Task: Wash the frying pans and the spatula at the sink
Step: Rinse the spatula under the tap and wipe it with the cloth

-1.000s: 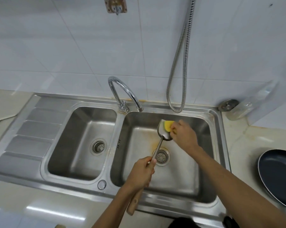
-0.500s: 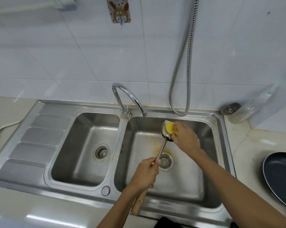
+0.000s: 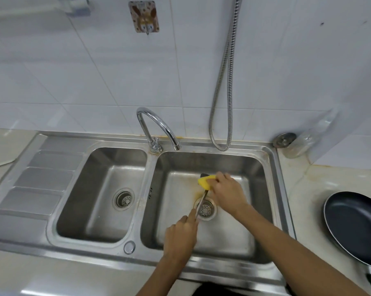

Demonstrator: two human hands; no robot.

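Observation:
Over the right basin of the steel double sink [image 3: 152, 167], my left hand [image 3: 181, 237] grips the handle of a metal spatula [image 3: 200, 205]. Its thin shaft runs up across the drain to the blade, which is mostly hidden. My right hand [image 3: 226, 192] holds a yellow sponge [image 3: 206, 181] pressed onto that blade. A dark non-stick frying pan [image 3: 357, 228] sits on the counter at the right edge, only partly in view. No water runs from the chrome tap [image 3: 157, 127].
A metal shower hose [image 3: 222, 124] hangs in a loop behind the right basin. A clear jar with a metal lid [image 3: 295, 144] lies in the back right corner. The left basin [image 3: 107, 193] holds nothing; a ribbed drainboard [image 3: 35, 189] lies left of it.
The camera view has tilted up, so everything sits lower in the frame. My right hand has wrapped the sponge further over the spatula blade, which now shows less.

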